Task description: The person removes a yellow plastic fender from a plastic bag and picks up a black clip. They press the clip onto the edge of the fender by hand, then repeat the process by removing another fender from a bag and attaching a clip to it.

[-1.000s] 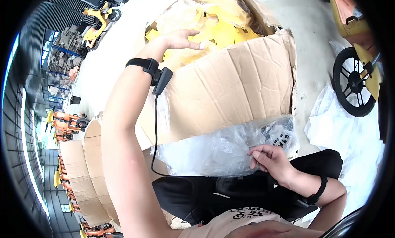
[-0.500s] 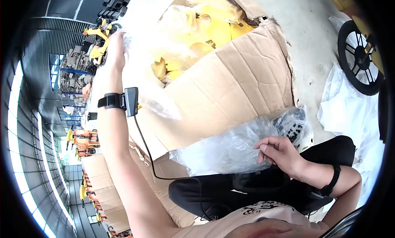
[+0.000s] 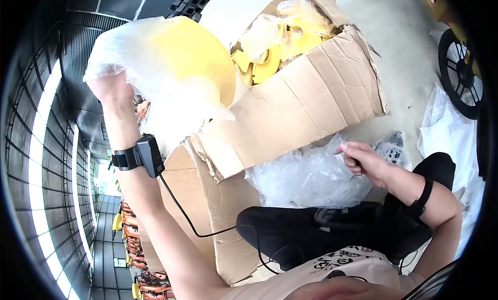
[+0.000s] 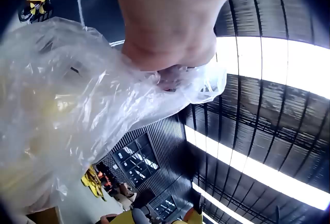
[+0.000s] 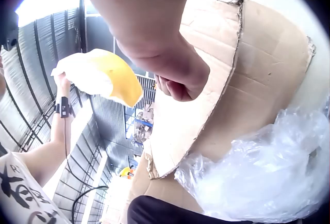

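Note:
My left hand (image 3: 110,87) is raised at the left and grips the gathered end of a clear plastic bag (image 4: 87,100). A large, curved yellow part (image 3: 199,53) shows through the bag, hanging beside the cardboard box's left end. Film hides most of the left fingers in the head view. My right hand (image 3: 364,162) is held above crumpled clear plastic (image 3: 316,175) near my knees, its fingers loosely curled with nothing in them. In the right wrist view the yellow part (image 5: 121,77) appears in the distance, lifted high.
A large cardboard box (image 3: 306,103) ahead holds several yellow parts (image 3: 303,38), some wrapped in film. Another cardboard piece (image 3: 233,217) stands at its near left. To the right are a black spoked wheel (image 3: 461,74) and white plastic sheeting (image 3: 441,129).
My left hand has moved from over the box out to the left, and the bagged yellow part has come out with it. My right hand stays loosely curled near my knees. The head view has shifted.

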A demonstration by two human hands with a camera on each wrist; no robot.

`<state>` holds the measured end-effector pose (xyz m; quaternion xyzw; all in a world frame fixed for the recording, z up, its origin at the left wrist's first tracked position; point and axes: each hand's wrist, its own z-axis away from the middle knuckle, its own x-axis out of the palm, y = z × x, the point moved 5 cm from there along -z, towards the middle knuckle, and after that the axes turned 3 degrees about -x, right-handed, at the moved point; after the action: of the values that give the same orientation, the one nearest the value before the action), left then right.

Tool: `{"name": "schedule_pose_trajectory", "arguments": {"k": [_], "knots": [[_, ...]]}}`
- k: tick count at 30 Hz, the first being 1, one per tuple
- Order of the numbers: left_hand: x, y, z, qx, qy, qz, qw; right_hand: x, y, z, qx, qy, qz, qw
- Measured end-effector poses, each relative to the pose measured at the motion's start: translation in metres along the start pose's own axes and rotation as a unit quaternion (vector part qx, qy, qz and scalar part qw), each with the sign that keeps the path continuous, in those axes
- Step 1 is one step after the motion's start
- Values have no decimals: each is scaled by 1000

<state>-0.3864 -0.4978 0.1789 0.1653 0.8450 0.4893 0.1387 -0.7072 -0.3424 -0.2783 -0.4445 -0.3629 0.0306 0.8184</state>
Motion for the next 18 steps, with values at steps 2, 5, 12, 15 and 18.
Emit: {"name": "schedule_pose_trajectory", "arguments": {"k": [2,5,12,15,18], "knots": [[33,5,12,-57,4,37,998,11,4,0,-11,1,83,996],[42,22,33,1,181,-677,713,20,26,-4,-50,-64,163,983],[98,-41,138,-41,213,-377,900,84,39,37,-156,-347,282,881],[101,-58,171,-48,259,-339,903,82,40,50,-166,-284,98,939],[100,-73,195,-57,285,-401,869,72,35,50,-152,-280,177,931]]}}
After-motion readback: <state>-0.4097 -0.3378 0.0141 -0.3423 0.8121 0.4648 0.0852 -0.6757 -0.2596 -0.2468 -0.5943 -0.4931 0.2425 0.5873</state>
